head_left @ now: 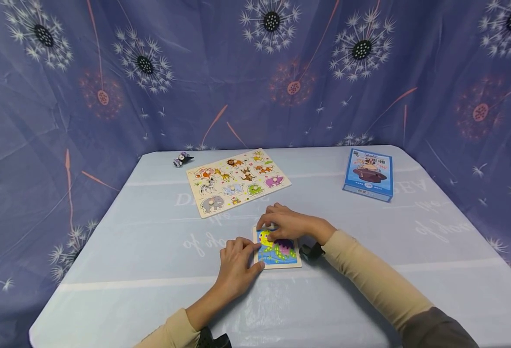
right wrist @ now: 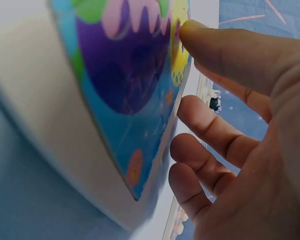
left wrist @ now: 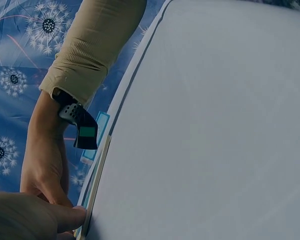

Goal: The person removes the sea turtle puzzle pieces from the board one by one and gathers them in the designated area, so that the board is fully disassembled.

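Observation:
A small square picture puzzle (head_left: 280,266) in a pale wooden frame lies before me, showing a yellow, purple and green animal on blue. My left hand (head_left: 234,266) rests at its left side, with forefinger and thumb on the frame's border. From the far side my right hand (head_left: 288,223) reaches over the puzzle. In the right wrist view its thumb (right wrist: 230,50) presses the yellow part of the picture, while the other fingers (right wrist: 202,120) bend loosely near the frame's edge. The left wrist view catches the puzzle edge-on beside the left thumb (left wrist: 70,218).
Behind the puzzle lies a larger wooden animal peg board (head_left: 242,180). A small black and purple figure (head_left: 182,159) is left of that board. At the back right sits a blue box (head_left: 368,175). A patterned curtain (head_left: 220,72) hangs behind the light blue table (head_left: 151,251).

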The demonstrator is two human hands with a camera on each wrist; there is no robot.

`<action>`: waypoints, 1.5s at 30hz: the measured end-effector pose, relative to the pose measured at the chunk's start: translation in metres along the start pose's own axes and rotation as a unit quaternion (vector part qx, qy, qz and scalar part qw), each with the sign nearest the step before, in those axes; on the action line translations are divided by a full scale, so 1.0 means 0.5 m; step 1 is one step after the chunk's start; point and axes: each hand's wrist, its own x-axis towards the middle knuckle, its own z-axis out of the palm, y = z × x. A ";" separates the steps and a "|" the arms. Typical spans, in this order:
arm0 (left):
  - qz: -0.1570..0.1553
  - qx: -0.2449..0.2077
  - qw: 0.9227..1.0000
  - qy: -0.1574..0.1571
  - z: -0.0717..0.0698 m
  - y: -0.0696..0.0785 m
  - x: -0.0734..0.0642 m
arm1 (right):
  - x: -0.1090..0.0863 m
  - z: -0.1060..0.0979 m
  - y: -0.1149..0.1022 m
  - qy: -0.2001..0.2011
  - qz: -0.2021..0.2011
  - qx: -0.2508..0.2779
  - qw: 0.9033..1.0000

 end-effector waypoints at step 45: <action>0.004 0.018 1.000 -0.005 -0.003 0.005 -0.003 | 0.026 -0.025 -0.008 -0.065 0.018 -0.013 0.998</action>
